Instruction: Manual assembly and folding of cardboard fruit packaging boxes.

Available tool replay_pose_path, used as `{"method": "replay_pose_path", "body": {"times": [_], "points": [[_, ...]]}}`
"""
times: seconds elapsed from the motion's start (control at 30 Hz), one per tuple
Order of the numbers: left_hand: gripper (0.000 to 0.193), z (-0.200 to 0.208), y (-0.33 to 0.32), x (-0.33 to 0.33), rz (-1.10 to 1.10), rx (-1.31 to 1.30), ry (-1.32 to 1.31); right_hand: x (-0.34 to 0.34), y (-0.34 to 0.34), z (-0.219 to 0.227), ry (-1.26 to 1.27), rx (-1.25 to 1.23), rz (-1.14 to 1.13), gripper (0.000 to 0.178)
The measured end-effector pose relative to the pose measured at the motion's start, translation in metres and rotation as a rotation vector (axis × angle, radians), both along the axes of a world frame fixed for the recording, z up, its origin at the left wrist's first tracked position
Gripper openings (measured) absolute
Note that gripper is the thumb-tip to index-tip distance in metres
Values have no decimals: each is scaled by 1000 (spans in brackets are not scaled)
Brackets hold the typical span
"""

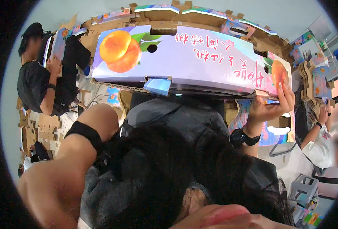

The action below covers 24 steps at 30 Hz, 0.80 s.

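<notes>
A printed cardboard box, pale purple with orange peaches and red lettering, spans the space in front of me, its lettering upside down. My right hand pinches the near right edge, thumb at a small brown tab and fingers against the printed side. A blue tab sticks out at the near left edge. Below the left end is my left hand, its back showing and slightly blurred. Its fingers are hidden, so what it holds or touches cannot be seen.
At the left a person in black holds another box. Someone in a white sleeve works at the right beside stacked cardboard. More printed boxes line the back. A grey stool stands lower right.
</notes>
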<state>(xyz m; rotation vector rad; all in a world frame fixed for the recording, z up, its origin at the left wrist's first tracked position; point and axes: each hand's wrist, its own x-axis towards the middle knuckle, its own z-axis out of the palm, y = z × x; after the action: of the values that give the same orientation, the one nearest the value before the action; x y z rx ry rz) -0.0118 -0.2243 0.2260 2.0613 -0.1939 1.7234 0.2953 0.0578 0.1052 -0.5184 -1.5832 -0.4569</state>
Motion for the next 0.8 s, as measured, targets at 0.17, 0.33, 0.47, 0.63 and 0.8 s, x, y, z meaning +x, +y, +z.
{"method": "replay_pose_path", "body": {"times": [0.17,0.33,0.47,0.63,0.8], "points": [[18,-23,-47,9,128,109,-79,18,9,-8,-36,8,-114,70],[19,-28,-47,11,383,268,-118,13,3,-6,-50,26,-65,69],[21,-28,-21,9,588,379,-159,6,5,-9,-45,39,-42,68],[23,-22,1,6,756,504,-220,11,5,2,-45,29,-66,68],[25,-21,22,32,984,639,-221,5,8,-4,-37,36,-41,69]]}}
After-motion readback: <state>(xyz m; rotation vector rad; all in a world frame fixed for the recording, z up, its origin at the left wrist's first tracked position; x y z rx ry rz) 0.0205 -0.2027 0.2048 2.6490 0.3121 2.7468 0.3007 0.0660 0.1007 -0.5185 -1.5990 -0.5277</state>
